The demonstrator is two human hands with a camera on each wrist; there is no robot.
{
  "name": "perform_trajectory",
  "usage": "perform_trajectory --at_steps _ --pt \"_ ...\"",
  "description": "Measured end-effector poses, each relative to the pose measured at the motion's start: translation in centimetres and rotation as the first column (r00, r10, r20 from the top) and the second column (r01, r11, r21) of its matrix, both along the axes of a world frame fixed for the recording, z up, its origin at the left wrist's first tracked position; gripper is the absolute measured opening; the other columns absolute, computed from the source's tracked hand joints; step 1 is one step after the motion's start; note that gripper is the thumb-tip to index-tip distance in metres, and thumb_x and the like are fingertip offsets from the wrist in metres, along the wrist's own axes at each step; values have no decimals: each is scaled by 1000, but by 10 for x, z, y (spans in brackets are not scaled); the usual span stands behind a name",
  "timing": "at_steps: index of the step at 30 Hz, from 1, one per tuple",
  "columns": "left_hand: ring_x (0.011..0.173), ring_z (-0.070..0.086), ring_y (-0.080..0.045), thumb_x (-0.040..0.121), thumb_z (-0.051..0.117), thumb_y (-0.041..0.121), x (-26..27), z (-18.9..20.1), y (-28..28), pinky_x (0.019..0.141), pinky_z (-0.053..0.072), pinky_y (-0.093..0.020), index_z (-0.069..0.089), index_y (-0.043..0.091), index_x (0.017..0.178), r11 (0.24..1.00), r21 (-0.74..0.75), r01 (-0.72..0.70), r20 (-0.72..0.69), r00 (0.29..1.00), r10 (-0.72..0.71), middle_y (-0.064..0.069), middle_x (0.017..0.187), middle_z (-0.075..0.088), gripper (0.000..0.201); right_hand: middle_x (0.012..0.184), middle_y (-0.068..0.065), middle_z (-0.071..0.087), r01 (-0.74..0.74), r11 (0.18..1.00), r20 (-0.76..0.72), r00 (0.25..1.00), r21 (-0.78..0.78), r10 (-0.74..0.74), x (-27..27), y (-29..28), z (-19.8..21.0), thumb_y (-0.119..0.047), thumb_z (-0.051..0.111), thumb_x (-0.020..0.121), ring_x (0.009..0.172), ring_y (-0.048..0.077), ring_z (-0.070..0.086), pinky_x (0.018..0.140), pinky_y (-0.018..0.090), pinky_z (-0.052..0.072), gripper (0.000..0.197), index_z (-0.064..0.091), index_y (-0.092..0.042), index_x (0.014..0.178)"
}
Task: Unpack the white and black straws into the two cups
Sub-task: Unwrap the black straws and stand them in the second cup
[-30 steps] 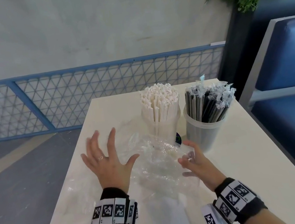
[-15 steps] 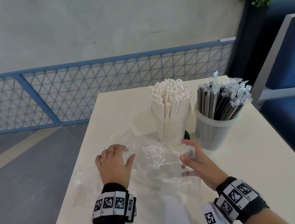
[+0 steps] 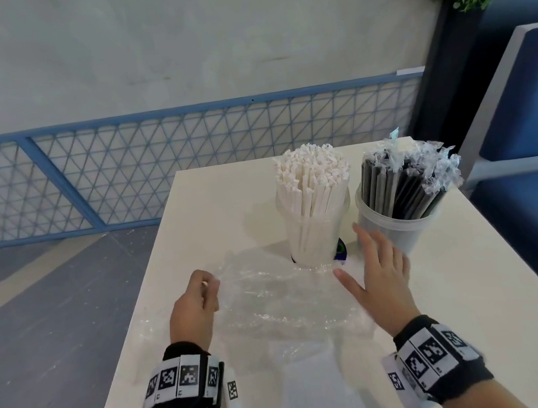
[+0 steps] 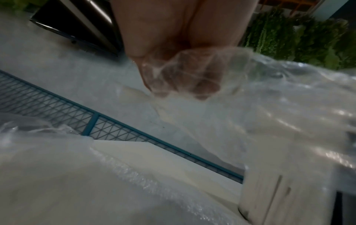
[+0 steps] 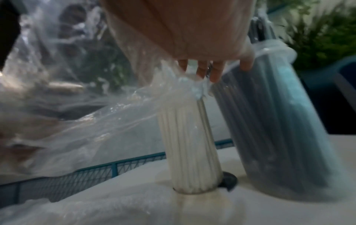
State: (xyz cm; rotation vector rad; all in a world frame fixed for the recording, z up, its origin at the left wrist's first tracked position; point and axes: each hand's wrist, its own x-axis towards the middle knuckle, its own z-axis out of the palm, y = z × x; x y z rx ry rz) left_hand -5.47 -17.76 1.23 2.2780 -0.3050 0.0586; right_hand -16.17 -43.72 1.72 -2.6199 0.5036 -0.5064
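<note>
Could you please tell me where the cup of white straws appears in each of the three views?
Head: cup of white straws, upper centre.
Left wrist: blurred, at the lower right edge, seen through plastic.
Right wrist: centre, below the fingers.
Shared landmark: the blue railing.

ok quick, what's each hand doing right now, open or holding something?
Left hand: fingers curled, gripping the crumpled clear plastic wrapping.
Right hand: open, fingers straight, holding nothing.
</note>
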Motion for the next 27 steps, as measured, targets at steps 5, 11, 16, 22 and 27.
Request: perform_trajectory --at_steps 5,11,16,22,27 --pt "62 53 -28 98 37 23 -5 -4 1 58 39 -34 41 18 97 989 106 -106 59 993 101 -2 64 51 7 141 -4 41 -148 988 -32 989 -39 147 0 18 17 -65 19 88 129 21 43 108 56 24 62 39 -31 135" --pt "60 50 -23 98 36 21 -11 -12 -2 56 38 -30 36 22 93 988 152 -20 -6 1000 21 0 65 52 5 150 5 37 -325 943 -489 836 -76 249 0 60 -25 -60 8 93 124 34 52 83 55 50 65 30 -27 145" --pt "71 53 -15 89 55 41 -6 -13 -11 67 41 -28 50 17 90 982 125 138 -282 954 -98 4 77 56 24 156 6 -22 -325 943 -632 716 74 296 2 61 -83 -56 5 92 128 42 44 76 64 48 65 -11 -26 148" --pt "64 43 -17 88 48 51 7 -6 -48 63 34 -27 38 16 66 932 312 186 -374 925 -60 3 66 43 43 120 -4 -63 -406 913 -766 571 48 294 9 67 -74 -56 16 94 131 32 -38 112 63 1 79 -59 -33 106" --pt "68 52 -26 95 45 27 12 -22 -56 64 44 -34 46 11 76 964 266 4 -171 984 44 -2 64 49 25 133 -2 -48 -437 895 -811 490 89 320 6 61 -68 -64 12 89 136 32 -34 111 64 -2 75 -56 -38 106"
